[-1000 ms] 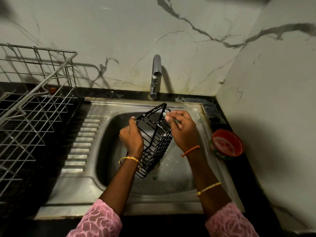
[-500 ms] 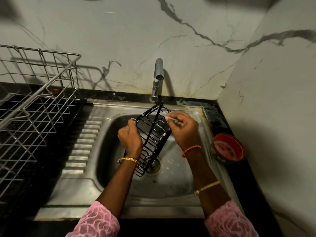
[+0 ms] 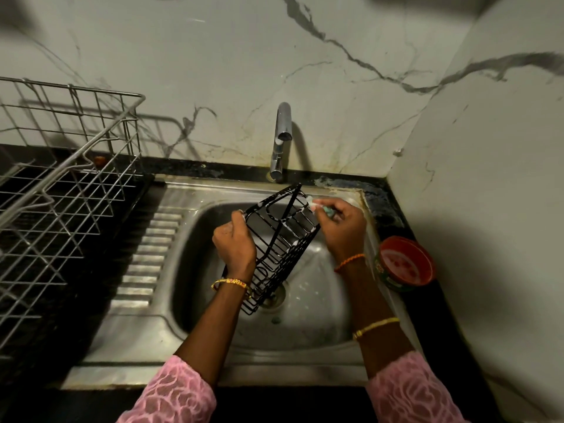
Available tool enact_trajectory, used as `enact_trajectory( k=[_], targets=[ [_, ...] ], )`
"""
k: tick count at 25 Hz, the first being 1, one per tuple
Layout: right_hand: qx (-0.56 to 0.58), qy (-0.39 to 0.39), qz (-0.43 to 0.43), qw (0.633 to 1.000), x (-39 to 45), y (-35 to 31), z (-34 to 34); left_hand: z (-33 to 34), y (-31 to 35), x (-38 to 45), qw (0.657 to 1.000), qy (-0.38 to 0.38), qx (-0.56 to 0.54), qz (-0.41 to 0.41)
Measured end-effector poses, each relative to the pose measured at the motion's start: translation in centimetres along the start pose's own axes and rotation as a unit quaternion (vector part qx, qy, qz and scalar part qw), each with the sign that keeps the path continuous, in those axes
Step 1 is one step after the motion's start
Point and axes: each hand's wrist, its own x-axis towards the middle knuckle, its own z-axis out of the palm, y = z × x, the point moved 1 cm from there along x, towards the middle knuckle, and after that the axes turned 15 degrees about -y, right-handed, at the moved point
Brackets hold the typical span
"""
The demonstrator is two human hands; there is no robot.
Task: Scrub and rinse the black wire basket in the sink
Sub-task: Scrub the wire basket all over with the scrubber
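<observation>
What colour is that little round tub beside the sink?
The tub is red inside, with a green patterned outer wall; the head view shows it.

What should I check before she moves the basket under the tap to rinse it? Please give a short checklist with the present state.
1. Left hand grips the black wire basket: ok.
2. Right hand holds the small scrubber at the top rim: ok.
3. Basket is over the sink: ok.
4. Foam on the wires, so rinsing is needed: ok.
5. Water running from the tap: not ok, none visible.
6. Drain free: cannot tell.
</observation>
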Motion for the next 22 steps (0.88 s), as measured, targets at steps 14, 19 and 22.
enact_trajectory(
  k=[14, 19, 22],
  targets=[
    [-0.052, -0.068, -0.052, 0.995, 0.0, -0.7, -0.1, -0.4, 1.1, -0.5, 0.999, 0.017, -0.035, 0.001],
    [-0.017, -0.109, 0.011, 0.994, -0.4, 0.0, -0.9, -1.1, 0.4, -0.3, 0.999, -0.037, 0.034, 0.004],
    [-0.016, -0.101, 0.005, 0.995, -0.1, -0.4, -0.8, -1.2, 2.4, 0.8, 0.964, -0.239, 0.103, -0.055]
  ],
)
